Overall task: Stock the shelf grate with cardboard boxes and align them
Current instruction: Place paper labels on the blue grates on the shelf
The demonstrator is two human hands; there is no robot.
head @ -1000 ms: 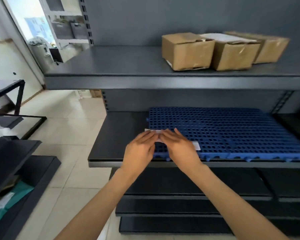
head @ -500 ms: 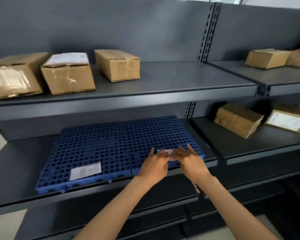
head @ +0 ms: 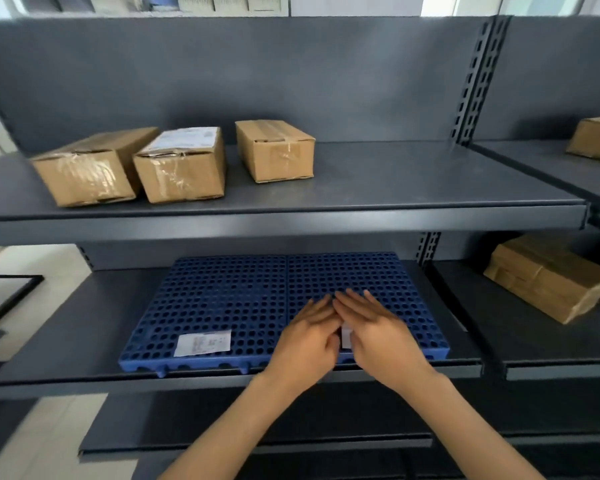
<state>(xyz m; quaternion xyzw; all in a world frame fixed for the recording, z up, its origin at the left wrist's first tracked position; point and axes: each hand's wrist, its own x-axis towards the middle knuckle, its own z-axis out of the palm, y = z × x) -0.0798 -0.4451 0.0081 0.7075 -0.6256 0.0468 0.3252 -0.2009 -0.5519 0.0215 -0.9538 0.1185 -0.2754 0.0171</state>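
Dark grey metal shelving fills my view, tiers running left to right with a perforated upright (head: 475,77) between bays. Nearest, my left hand (head: 307,344) and right hand (head: 378,336) lie flat, palms down, on the front right part of the blue shelf grate (head: 222,299). Fingers of both are extended and nearly touching; neither grip has hold of anything, both spread loose. A small white slip (head: 346,336) shows in the gap between the hands; I cannot tell whether either hand touches it. To the left on the grate's front edge sits a white label (head: 203,342). The grate rests on the middle shelf (head: 84,341), two perforated panels side by side, with no boxes on it.

Farther back, on the upper shelf (head: 413,181), three cardboard boxes stand in a loose row: left box (head: 90,168) angled, middle box (head: 182,168) with a white label on top and just beside it, right box (head: 278,152) set apart. In the right bay, a lower box (head: 548,278) lies skewed, and an upper box (head: 596,138) is cut off by the frame edge.
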